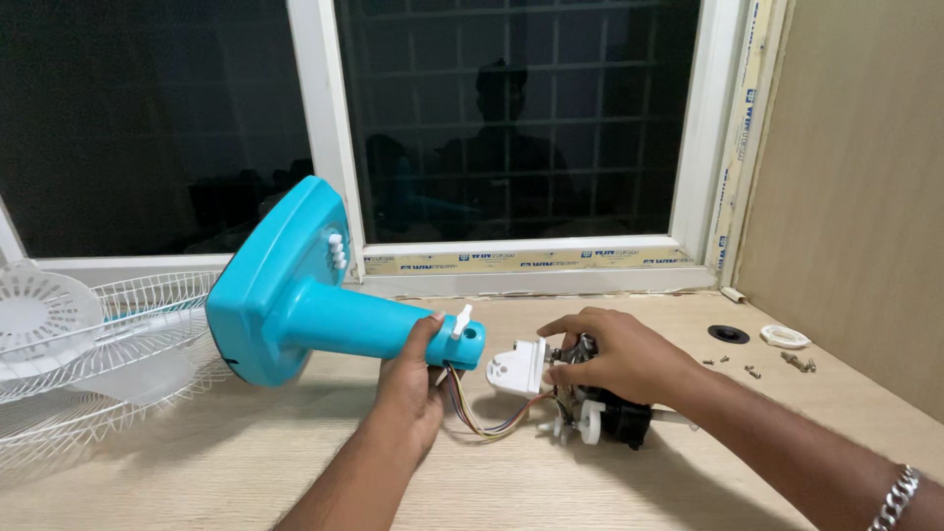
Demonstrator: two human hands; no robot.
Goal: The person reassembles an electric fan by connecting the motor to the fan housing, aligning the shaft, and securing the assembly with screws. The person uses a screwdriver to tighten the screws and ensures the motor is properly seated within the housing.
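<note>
Turquoise fan stand (pixel 295 305), lifted off the bench (pixel 246 462) and tipped on its side over the left half, flat base toward the left edge and up, neck pointing right toward the middle. Held around the neck by the left hand (pixel 413 379), fingers wrapped from below, thumb on top just beside a small white knob (pixel 460 323) near the neck's open end. Three white push buttons (pixel 336 251) in a row on the base's upper face. Out of the neck's end, a bundle of coloured wires (pixel 482 418) drooping down to the bench top and curving right into the fan motor (pixel 605 413), a black and metal block with white plastic fittings, lying at the middle of the bench. Clasped from above by the right hand (pixel 615 354), fingers curled over the motor's top and touching a white plastic housing piece (pixel 519 369) at its left side. Silver chain bracelet (pixel 897 497) on the right wrist, at the lower right corner of the view.

Toward the right edge of the bench, loose screws (pixel 752 371) scattered near a black round cap (pixel 729 334) and a white ring (pixel 785 337). At the left edge, white wire fan guard (pixel 108 334) with translucent blades (pixel 34 315) lying on it. Behind the far edge, white window frame (pixel 324 128) with dark glass; wooden panel (pixel 855 197) along the right.
</note>
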